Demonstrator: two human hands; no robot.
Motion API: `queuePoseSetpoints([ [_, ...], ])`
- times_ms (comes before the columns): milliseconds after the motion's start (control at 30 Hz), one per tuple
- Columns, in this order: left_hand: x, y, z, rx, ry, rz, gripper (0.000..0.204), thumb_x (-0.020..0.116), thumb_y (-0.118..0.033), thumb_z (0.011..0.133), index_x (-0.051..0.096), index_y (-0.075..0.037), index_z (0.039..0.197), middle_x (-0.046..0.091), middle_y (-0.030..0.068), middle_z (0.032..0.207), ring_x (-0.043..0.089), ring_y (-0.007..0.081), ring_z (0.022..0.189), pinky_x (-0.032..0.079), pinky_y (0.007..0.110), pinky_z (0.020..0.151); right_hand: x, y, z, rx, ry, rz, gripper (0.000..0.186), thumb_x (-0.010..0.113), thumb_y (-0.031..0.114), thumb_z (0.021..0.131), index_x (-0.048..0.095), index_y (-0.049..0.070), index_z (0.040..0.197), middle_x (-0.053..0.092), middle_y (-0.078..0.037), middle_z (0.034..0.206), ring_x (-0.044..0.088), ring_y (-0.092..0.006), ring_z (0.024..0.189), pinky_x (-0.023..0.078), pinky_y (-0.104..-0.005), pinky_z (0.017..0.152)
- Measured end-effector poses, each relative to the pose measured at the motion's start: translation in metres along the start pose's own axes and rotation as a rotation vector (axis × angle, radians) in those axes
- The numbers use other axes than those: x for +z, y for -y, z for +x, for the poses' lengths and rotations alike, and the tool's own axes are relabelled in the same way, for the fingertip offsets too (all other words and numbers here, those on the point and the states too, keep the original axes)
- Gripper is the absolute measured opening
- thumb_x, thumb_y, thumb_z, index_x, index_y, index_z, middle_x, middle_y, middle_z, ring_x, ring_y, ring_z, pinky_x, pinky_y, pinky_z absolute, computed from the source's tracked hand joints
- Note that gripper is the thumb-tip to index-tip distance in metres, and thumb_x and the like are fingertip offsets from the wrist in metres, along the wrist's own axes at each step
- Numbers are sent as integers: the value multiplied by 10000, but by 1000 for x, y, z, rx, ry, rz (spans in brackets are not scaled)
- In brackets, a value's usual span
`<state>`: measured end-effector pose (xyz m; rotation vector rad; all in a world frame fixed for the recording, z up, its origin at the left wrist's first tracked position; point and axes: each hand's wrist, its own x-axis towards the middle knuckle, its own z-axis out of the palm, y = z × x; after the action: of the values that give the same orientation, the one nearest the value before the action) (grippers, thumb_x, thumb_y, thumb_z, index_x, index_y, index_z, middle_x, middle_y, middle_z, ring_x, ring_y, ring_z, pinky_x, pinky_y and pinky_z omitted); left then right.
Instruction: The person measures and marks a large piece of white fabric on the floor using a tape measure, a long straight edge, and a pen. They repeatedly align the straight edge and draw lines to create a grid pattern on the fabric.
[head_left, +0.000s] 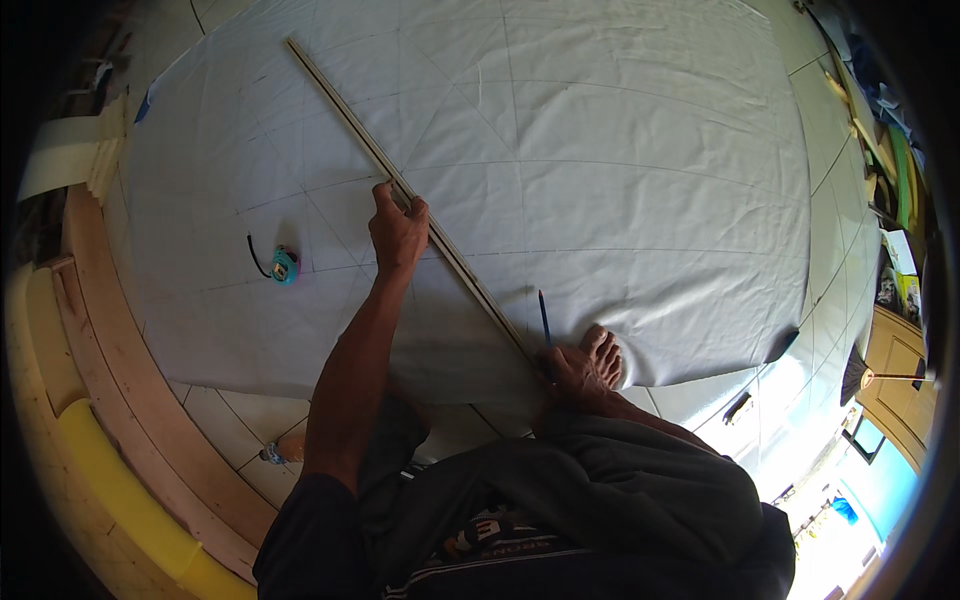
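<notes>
A long, pale straightedge [345,110] lies diagonally across a white sheet of fabric [650,120] marked with thin crossing lines. Around its middle, my left hand [400,232] is closed, thumb and fingers on the strip. My right hand [575,372] is at the strip's near end and grips a dark blue pencil [544,312], its point sticking up and away from me. Part of that hand's fingers is hidden. Just right of it my bare foot [602,355] presses on the sheet's near edge. A teal tape measure [285,266] with a black strap rests left of my left hand.
Long wooden boards [130,370] and a yellow roll-like piece [125,490] line the left side. Dark objects lie at the sheet's right corner [783,344] and on the tiled floor [738,407]. A bottle [283,450] is near my left leg; assorted items [900,260] crowd the right.
</notes>
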<state>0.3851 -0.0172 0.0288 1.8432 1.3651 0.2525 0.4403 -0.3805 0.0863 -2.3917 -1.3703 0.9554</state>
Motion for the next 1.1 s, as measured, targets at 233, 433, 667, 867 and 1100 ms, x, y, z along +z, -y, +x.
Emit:
queuePoseSetpoints([
  [233, 0, -2, 0, -35, 23, -5, 547, 700, -239, 941, 407, -26, 1351, 702, 306, 1016, 723, 464, 925, 567, 517, 831, 11, -7, 8, -178, -34, 265, 287, 749, 194, 842, 614, 113, 1082, 647, -151, 984, 626, -396, 970, 474, -537, 846],
  [433, -18, -15, -4, -47, -66, 87, 537, 718, -237, 922, 436, -55, 1341, 710, 290, 1012, 719, 457, 949, 559, 528, 832, 17, -8, 21, -256, -157, 83, 315, 731, 155, 840, 589, 99, 1116, 636, -119, 993, 652, -339, 929, 511, -508, 802],
  [667, -134, 35, -79, 231, 15, 279, 227, 651, -181, 962, 610, -49, 1143, 729, 223, 946, 728, 435, 889, 573, 499, 762, -4, -41, 28, -391, -144, 76, 323, 711, 140, 840, 600, 112, 1142, 628, -86, 1025, 635, -305, 939, 510, -501, 767],
  [867, -173, 106, -168, 33, 243, 343, 348, 667, -229, 944, 609, -48, 1236, 715, 243, 997, 721, 417, 916, 568, 495, 819, -12, -36, 30, -524, 86, 98, 380, 691, 133, 840, 608, 105, 1210, 609, -95, 1080, 599, -304, 1023, 522, -451, 887],
  [1100, -170, 174, -164, 18, 52, 558, 482, 692, -255, 922, 564, -12, 1318, 607, 249, 1208, 591, 456, 1152, 483, 515, 1010, -2, -27, 32, -509, 48, 65, 360, 690, 117, 824, 601, 93, 1172, 606, -103, 1060, 592, -325, 1000, 520, -457, 883],
])
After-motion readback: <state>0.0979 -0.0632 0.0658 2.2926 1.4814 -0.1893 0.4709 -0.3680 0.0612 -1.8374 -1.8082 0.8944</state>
